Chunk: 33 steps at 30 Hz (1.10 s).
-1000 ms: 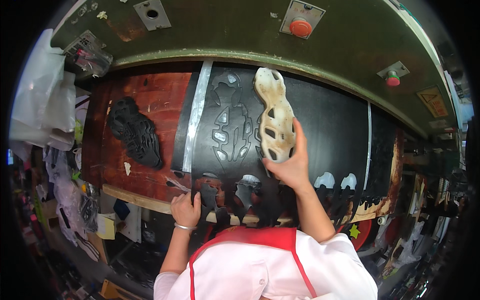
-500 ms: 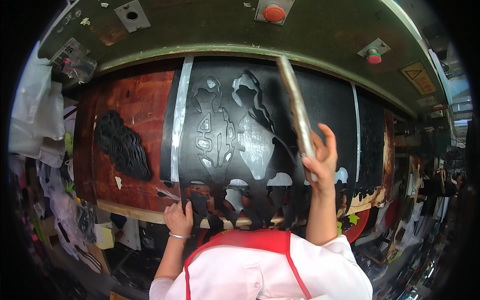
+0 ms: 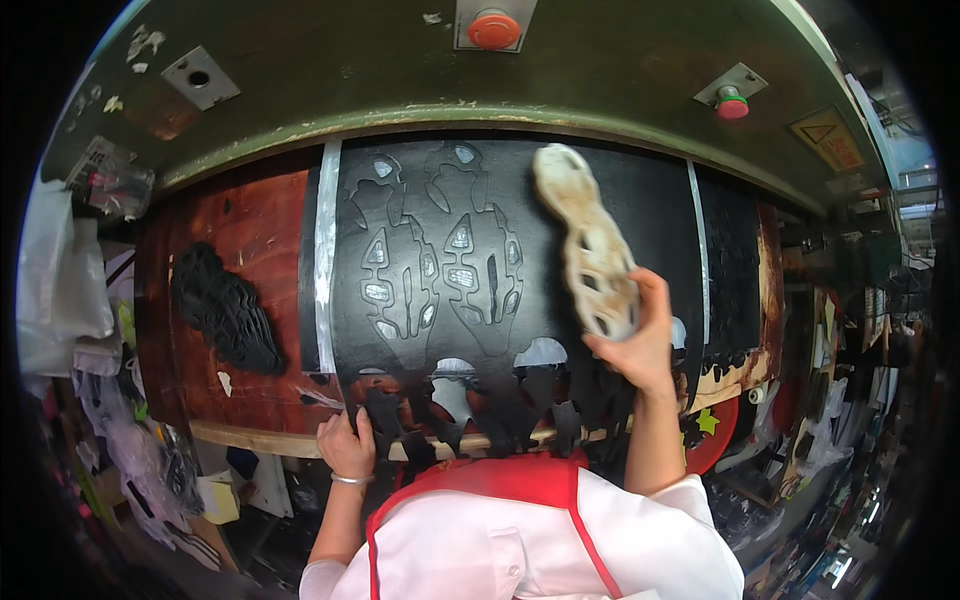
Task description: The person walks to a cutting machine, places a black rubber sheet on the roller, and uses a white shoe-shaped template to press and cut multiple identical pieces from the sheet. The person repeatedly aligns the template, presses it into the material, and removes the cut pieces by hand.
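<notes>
In my right hand is a sole-shaped cutting die, pale with brown stains and several openings. I grip its near end between thumb and fingers, and it is tilted above a black sheet. Two sole-shaped outlines with small openings are cut side by side in that sheet, left of the die. My left hand is closed at the sheet's near left corner, with its fingers on the edge. Ragged cut-out strips of the sheet hang over the near board edge towards my red apron.
A stack of black cut pieces lies on the reddish board at left. The green machine beam spans the far side, carrying red buttons. Plastic bags hang at far left. A red round container stands below right.
The die has turned from edge-on to show its broad face. The second cut outline, partly raised before, now lies flat in the sheet. My left hand stays at the sheet's corner.
</notes>
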Motion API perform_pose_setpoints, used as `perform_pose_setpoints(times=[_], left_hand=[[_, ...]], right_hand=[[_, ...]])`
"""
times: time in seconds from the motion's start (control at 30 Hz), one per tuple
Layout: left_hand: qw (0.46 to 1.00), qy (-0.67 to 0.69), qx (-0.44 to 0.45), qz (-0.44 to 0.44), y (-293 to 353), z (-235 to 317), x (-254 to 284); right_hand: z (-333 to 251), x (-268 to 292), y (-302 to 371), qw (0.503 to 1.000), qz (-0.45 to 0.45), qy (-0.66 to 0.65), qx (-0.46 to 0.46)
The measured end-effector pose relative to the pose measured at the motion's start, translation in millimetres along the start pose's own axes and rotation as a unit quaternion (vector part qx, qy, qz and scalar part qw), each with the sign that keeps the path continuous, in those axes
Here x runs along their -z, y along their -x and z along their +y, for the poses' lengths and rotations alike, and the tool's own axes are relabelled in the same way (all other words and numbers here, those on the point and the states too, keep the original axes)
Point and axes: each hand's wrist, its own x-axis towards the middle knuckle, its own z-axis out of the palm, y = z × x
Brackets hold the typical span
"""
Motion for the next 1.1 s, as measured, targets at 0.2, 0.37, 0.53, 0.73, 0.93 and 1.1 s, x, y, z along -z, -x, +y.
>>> perform_pose_setpoints(times=[0.2, 0.37, 0.53, 0.73, 0.93, 1.1], left_hand=[[1.000, -0.028, 0.010, -0.002, -18, -1, -6], [0.999, -0.020, 0.014, 0.026, -53, 8, -10], [0.998, -0.028, 0.011, 0.053, -107, 8, -21], [0.997, -0.029, 0.005, 0.066, -179, 8, -33], [0.996, -0.063, 0.012, 0.068, -234, 10, -36], [0.997, -0.035, 0.033, 0.060, -234, 7, -33]], right_hand=[[19, -50, -52, 0.969, 0.042, 0.206, 0.129], [22, -47, -80, 0.973, 0.015, 0.199, 0.118], [5, -38, -146, 0.978, 0.071, 0.164, 0.110], [-7, 25, -233, 0.876, 0.350, 0.277, 0.182], [11, 14, -235, 0.870, 0.349, 0.289, 0.197], [30, 44, -213, 0.880, 0.293, 0.330, 0.177]])
